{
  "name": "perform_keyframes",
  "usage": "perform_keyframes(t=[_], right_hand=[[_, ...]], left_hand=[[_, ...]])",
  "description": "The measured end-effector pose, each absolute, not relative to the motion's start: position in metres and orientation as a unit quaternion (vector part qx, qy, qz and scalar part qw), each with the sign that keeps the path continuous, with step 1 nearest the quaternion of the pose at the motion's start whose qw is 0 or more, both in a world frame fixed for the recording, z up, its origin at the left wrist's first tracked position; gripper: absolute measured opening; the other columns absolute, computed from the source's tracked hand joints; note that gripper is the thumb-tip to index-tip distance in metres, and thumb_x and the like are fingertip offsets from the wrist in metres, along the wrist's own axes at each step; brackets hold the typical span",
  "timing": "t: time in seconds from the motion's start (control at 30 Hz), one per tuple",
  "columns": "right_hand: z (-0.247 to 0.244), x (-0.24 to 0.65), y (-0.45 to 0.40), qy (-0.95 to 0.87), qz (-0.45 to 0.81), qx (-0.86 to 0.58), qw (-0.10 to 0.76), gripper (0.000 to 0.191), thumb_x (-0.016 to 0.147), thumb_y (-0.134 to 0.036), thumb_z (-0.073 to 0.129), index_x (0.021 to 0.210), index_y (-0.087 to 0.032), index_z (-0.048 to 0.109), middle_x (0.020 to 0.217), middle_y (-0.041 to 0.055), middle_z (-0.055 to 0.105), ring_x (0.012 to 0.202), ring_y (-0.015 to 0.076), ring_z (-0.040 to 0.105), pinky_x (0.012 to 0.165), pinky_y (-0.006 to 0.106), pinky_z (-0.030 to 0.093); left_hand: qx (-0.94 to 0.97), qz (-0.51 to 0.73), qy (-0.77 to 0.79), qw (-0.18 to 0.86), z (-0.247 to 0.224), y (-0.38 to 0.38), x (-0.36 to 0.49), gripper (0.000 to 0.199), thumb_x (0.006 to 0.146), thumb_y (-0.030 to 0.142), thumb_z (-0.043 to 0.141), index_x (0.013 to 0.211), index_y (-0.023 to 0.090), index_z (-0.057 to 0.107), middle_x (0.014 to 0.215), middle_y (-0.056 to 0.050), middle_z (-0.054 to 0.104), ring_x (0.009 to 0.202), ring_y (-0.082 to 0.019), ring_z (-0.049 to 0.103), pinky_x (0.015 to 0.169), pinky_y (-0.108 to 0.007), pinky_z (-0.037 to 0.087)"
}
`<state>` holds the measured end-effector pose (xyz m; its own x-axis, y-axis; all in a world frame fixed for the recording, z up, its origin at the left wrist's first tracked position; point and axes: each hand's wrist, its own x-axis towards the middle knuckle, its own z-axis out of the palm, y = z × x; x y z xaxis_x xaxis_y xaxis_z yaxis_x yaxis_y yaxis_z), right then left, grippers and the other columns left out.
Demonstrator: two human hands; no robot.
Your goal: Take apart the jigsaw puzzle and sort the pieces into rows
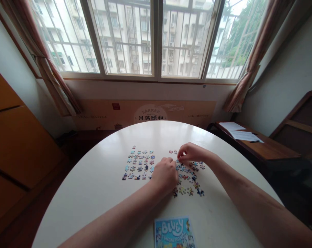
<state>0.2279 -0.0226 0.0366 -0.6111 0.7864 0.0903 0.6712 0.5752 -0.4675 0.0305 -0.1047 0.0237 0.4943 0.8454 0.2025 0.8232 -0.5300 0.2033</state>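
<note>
Small jigsaw puzzle pieces (pixel 185 177) lie in a loose pile on the white round table (pixel 94 199). My left hand (pixel 164 174) rests at the left edge of this pile. Its fingers are curled, and the fingertips are hidden behind the hand. Over the pile's far side, my right hand (pixel 190 152) has its thumb and fingers pinched together at a small bluish puzzle piece (pixel 178 160). Left of my hands, more puzzle pieces (pixel 139 168) are laid out separately in rough rows. A pair of reddish pieces (pixel 170 151) sits beyond my left hand.
Near the table's front edge lies a blue picture sheet (pixel 173 232) marked "Bluey". A wooden side table (pixel 271 146) at the right holds papers (pixel 245 134) and pens. Behind the table are a long printed box (pixel 99 113) and a barred window (pixel 130 38).
</note>
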Motion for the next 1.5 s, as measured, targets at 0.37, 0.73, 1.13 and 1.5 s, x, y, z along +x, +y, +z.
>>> perform_keyframes(t=[0.37,0.73,1.13,1.5], right_hand=[[0.030,0.246,-0.015,-0.853,0.099,-0.480,0.179,0.015,0.079,-0.024,0.067,0.086,-0.025,0.081,0.087,0.0020,0.077,0.076,0.0179,0.068,0.072,0.027,0.048],[0.020,0.236,-0.014,-0.839,0.058,-0.501,0.202,0.012,0.080,-0.027,0.068,0.082,-0.027,0.080,0.091,0.0013,0.077,0.079,0.0183,0.067,0.073,0.028,0.048],[0.029,0.244,-0.012,-0.832,0.055,-0.499,0.235,0.013,0.083,-0.031,0.067,0.083,-0.026,0.079,0.091,0.0014,0.077,0.075,0.0166,0.066,0.072,0.027,0.047],[0.043,0.301,-0.005,-0.788,0.206,-0.571,0.103,0.017,0.066,-0.027,0.073,0.082,-0.023,0.080,0.079,0.0020,0.076,0.070,0.0189,0.068,0.061,0.025,0.049]], left_hand=[[0.863,0.142,0.484,0.038,0.023,-0.104,0.030,0.017,0.084,0.016,0.049,0.094,0.015,0.063,0.104,-0.011,0.065,0.101,-0.024,0.057,0.088,-0.035,0.050],[0.865,0.134,0.483,0.033,0.025,-0.105,0.030,0.017,0.084,0.016,0.050,0.093,0.014,0.064,0.102,-0.011,0.064,0.100,-0.024,0.057,0.087,-0.035,0.050],[0.867,0.128,0.481,0.034,0.026,-0.104,0.031,0.015,0.084,0.017,0.050,0.092,0.015,0.063,0.103,-0.011,0.064,0.100,-0.024,0.057,0.087,-0.035,0.049],[0.867,0.130,0.479,0.029,0.027,-0.105,0.030,0.016,0.084,0.015,0.048,0.090,0.016,0.063,0.103,-0.011,0.065,0.100,-0.023,0.058,0.088,-0.034,0.050]])
